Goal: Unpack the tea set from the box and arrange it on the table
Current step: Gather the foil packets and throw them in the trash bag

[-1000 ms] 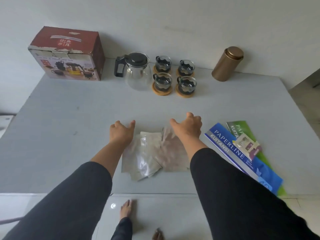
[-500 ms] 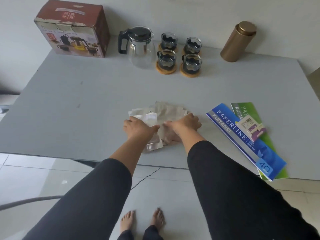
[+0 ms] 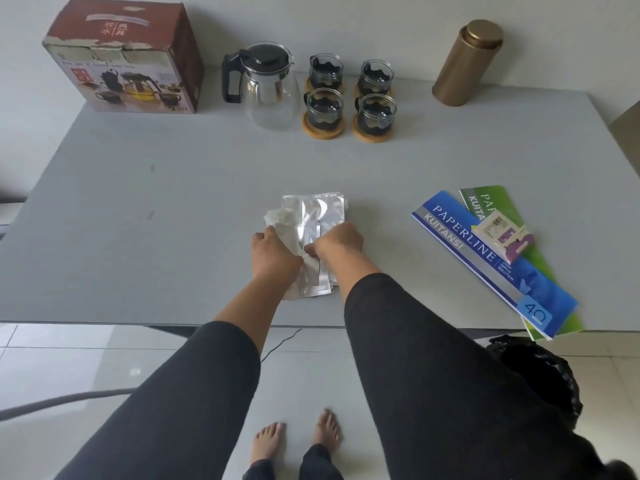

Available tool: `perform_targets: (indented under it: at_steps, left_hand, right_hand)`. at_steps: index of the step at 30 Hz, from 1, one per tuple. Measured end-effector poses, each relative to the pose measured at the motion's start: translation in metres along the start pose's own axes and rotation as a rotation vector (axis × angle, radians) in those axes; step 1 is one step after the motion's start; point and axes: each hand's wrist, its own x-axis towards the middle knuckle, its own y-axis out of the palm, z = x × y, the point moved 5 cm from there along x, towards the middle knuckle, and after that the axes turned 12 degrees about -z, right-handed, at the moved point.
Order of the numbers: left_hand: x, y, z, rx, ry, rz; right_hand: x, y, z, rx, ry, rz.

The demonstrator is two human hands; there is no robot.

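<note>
Silvery foil wrappers (image 3: 313, 220) mid-table, near front edge | left hand (image 3: 273, 252) and right hand (image 3: 337, 242) gripping the pile together | likely light, crinkly, slippery; gather by edges | glass teapot (image 3: 272, 90) fragile, take handle

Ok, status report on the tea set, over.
Both hands, left hand and right hand, gripping the silver wrappers mid-table. Teapot and four cups set out beside the box. Nothing blocking.
</note>
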Motion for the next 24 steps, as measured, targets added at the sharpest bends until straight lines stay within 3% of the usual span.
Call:
perform_targets:
  at_steps: [6, 13, 20, 24]
  left_hand:
    - [0.002, -0.004, 0.008, 0.0, 0.027, 0.024]
    - [0.006, -0.008, 0.016, -0.051, 0.062, 0.06]
    - [0.008, -0.014, 0.017, -0.102, 0.137, 0.162]
    - [-0.003, -0.014, -0.011, -0.313, 0.135, 0.279]
  right_hand:
    - [-0.017, 0.002, 0.01, -0.038, -0.067, -0.174]
    - [-0.031, 0.018, 0.018, 0.021, -0.063, -0.022]
    - [-0.048, 0.001, -0.007, 0.228, 0.048, -0.019]
    - [-0.056, -0.04, -0.01, 0.368, 0.05, -0.08]
